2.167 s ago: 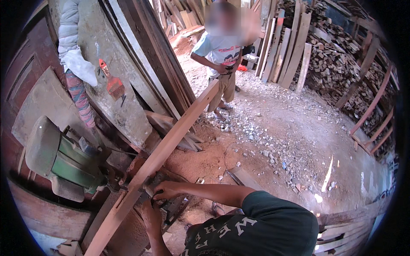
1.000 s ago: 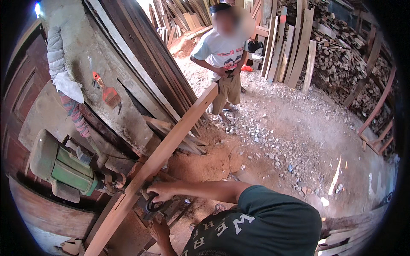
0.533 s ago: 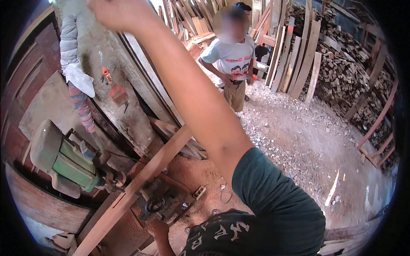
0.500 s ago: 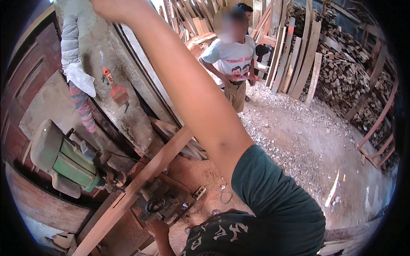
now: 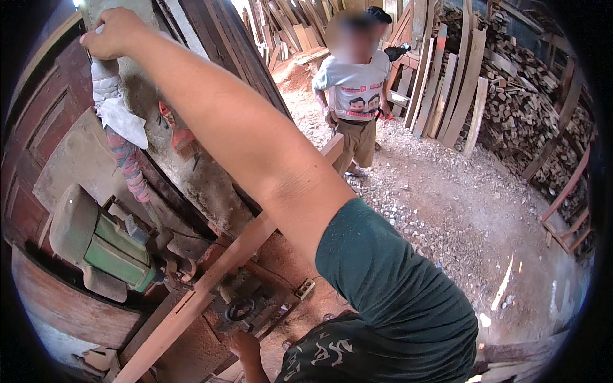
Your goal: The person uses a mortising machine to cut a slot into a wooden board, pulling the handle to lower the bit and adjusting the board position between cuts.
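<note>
The right hand [image 5: 118, 35] gripped the wrapped lever [image 5: 106, 80], apparently to work it, which called for steady pressure; whether the left hand [image 5: 246, 346], near the wheel [image 5: 240, 309], was closed couldn't be told.

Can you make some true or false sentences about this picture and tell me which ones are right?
1. The right hand is gripping the top of the cloth-wrapped lever. True.
2. The left hand is up high, beside the right one. False: it is low, near the black handwheel.
3. The wooden beam slants past the front of the machine motor. True.
4. The motor's casing is bright yellow. False: it is green and grey.
5. The red paintbrush is on the floor. False: it is against the grey panel.
</note>
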Motion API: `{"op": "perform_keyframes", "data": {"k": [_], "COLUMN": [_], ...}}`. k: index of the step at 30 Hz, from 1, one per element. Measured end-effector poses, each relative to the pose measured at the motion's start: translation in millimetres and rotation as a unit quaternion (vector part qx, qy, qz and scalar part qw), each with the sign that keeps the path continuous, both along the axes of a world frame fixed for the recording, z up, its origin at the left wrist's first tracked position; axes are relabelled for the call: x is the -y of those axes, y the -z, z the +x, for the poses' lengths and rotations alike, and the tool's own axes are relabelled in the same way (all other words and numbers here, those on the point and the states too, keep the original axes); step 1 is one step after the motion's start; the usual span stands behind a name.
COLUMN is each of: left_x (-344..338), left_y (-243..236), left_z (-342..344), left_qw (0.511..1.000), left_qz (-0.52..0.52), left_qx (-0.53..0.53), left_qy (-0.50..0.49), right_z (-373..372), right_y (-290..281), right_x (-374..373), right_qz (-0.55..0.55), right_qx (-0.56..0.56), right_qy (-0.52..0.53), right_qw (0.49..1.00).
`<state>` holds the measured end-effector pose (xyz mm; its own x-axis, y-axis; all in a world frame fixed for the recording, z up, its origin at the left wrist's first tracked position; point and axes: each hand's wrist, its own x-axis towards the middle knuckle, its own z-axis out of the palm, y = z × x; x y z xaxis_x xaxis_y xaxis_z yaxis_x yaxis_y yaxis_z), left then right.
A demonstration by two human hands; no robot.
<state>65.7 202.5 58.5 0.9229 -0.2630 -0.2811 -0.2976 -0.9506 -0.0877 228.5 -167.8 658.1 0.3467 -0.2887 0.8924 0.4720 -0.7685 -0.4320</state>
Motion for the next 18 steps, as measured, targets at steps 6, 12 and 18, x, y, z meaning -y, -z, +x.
{"op": "perform_keyframes", "data": {"k": [6, 12, 18], "left_x": [4.5, 4.6, -18.9], "left_y": [0.2, -11.7, 15.1], "left_z": [0.2, -0.5, 1.8], "left_qw": [1.0, 1.0, 0.981], "left_qz": [0.006, 0.011, -0.122], "left_qx": [0.02, -0.018, 0.107], "left_qy": [0.022, -0.012, 0.104], "right_z": [49.8, 65.2, 60.4], "right_y": [-3.4, -12.6, -13.5], "right_x": [4.1, 3.9, 9.9], "right_qz": [0.062, 0.099, 0.119], "right_qx": [0.108, 0.1, 0.064], "right_qy": [0.007, -0.059, -0.164], "right_qw": [0.992, 0.988, 0.977]}}
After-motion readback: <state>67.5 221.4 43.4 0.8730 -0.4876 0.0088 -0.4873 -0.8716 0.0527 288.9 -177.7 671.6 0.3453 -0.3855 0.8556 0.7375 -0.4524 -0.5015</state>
